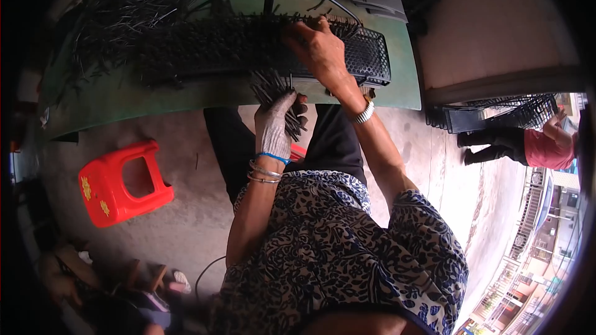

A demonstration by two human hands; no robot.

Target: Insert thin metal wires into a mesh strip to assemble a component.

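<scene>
Black sticks stand thickly across the left and middle of my perforated tray (367, 56), which lies along the green counter (133, 102). I'd judge most of it filled; the holes at its right end look bare and are left to do. My gloved left hand (275, 118) grips a bundle of sticks (267, 89) just below the tray's near edge. My right hand (324, 54) bends over the tray, fingers curled; I can't tell whether they pinch a stick. Plenty lie loose in the pile (133, 3) at far left.

The right hand (323, 53), fingertips blurred, hides part of the black perforated tray (367, 56).
</scene>
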